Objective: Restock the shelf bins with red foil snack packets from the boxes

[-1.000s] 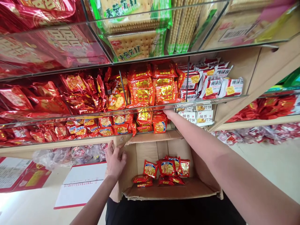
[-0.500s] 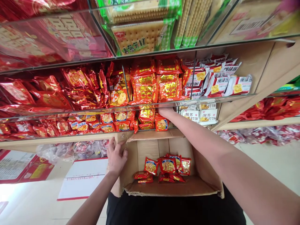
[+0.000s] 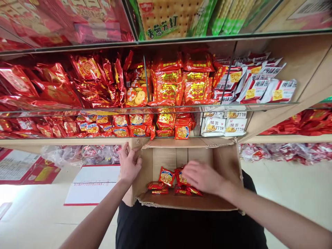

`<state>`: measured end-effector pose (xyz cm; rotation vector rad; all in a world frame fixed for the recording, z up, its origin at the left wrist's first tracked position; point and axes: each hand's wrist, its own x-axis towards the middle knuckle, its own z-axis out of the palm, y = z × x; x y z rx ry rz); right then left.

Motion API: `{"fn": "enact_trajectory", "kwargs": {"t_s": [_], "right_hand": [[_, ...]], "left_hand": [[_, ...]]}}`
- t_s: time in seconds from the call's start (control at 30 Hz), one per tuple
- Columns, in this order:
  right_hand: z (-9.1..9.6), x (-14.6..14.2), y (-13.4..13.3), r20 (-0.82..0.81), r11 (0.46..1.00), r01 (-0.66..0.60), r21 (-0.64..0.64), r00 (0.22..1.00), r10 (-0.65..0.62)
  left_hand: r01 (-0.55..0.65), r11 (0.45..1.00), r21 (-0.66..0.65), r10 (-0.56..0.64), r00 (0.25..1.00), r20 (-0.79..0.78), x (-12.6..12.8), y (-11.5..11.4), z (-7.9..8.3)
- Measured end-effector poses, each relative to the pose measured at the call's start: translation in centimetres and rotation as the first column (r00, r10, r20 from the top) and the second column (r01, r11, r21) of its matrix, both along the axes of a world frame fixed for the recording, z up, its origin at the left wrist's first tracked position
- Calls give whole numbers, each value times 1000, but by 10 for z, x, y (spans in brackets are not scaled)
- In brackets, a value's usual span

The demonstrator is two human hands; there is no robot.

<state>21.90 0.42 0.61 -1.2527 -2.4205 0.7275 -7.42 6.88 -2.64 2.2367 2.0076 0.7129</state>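
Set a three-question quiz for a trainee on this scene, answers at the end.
1. Which hand is over the red packets in the cardboard box?
2. True or false: the left hand is at the cardboard box's left edge.
3. Fill in: the shelf packets just above the cardboard box's far right corner have mostly ____ wrappers.

Key: 1. The right hand. 2. True. 3. White.
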Motion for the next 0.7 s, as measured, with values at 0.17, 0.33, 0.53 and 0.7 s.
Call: {"fn": "enact_trajectory", "kwargs": {"t_s": [0.17,0.33,0.53,0.7], "right_hand": [[-64,-31,-33,327,985,170,-19,932,-155],[-50,-38,-30,323,947,283,-153,920,-223],[23,4,-5,-379,759,329,-562,713,-590],[43,20,50,-530,528,259,-809,67,-846]], "left_hand": [[-6,1000,5,6,1000,-5,0,0,0],[-1,1000,11,1,1000,-27,0,0,0],[17,999,39,-15,998,-63,2,-1,1],[15,999,38,-12,997,-71,3,-2,5]]}}
